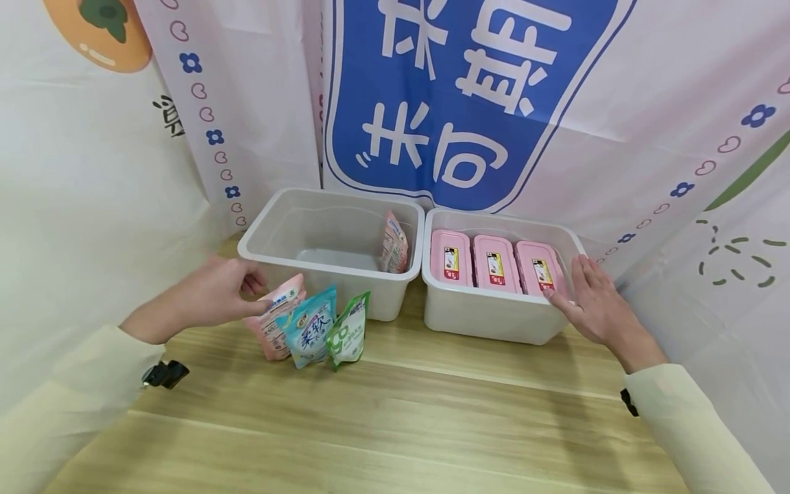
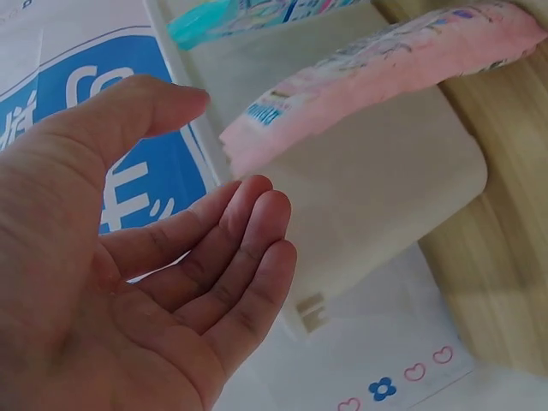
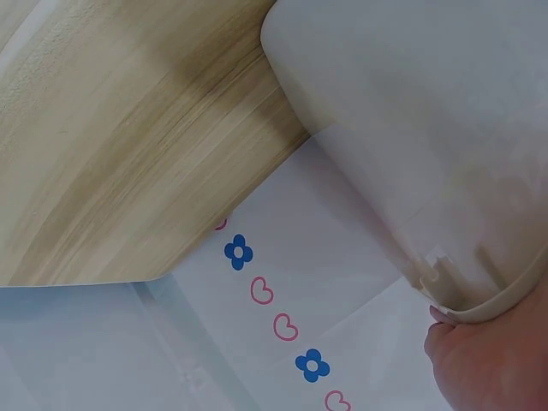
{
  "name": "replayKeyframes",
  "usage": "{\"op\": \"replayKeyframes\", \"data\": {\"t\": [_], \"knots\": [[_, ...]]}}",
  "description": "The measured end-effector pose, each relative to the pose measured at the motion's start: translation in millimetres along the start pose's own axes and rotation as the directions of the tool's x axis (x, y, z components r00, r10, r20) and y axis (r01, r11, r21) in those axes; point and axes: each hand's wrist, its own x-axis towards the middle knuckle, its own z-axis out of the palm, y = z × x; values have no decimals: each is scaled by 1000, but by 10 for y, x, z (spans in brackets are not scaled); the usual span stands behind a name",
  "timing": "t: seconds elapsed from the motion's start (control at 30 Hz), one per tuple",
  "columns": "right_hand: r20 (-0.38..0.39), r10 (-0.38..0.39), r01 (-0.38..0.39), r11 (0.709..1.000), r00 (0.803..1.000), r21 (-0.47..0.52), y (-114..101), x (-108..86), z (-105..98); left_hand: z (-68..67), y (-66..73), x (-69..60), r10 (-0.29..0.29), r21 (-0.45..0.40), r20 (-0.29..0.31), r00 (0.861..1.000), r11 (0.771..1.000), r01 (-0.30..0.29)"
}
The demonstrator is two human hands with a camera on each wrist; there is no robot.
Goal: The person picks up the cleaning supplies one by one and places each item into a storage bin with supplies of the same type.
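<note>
My left hand [image 1: 216, 298] is beside the pink refill pouch [image 1: 278, 322], at its upper left. In the left wrist view the thumb and fingers of the left hand [image 2: 163, 248] are spread apart with nothing between them, and the edge of the pink pouch [image 2: 377, 81] lies just beyond the fingertips. To the right of that pouch stand a blue pouch [image 1: 311, 329] and a green-and-white pouch [image 1: 348, 336]. My right hand [image 1: 599, 305] rests on the right front corner of the right bin [image 1: 487, 319], its thumb over the front rim.
The left bin [image 1: 321, 278] holds another pink pouch [image 1: 393, 247] against its right side. Three pink lidded boxes [image 1: 496, 257] stand in the right bin. Both bins sit at the back of the wooden table [image 1: 395, 425], before a printed cloth [image 1: 278, 103].
</note>
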Motion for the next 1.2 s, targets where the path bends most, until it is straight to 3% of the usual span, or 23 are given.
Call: {"op": "replayKeyframes", "data": {"t": [0.3, 0.53, 0.77, 1.2], "knots": [[-10, -11, 11, 1000, 1000, 10, 8, -7, -2, 133, -24, -4, 3, 69, -31, 999, 998, -1], [-5, -13, 13, 1000, 1000, 12, 19, -17, 2, 227, -63, 4, -8, 1, -41, 999, 1000, 8], [-4, -7, 7, 1000, 1000, 8, 14, -20, -4, 299, -84, -1, -58, -58, -12, 998, 997, 57], [-8, 21, -21, 999, 1000, 33, 1, -3, 18, 392, -87, 2, -67, -84, -19, 998, 994, 66]]}}
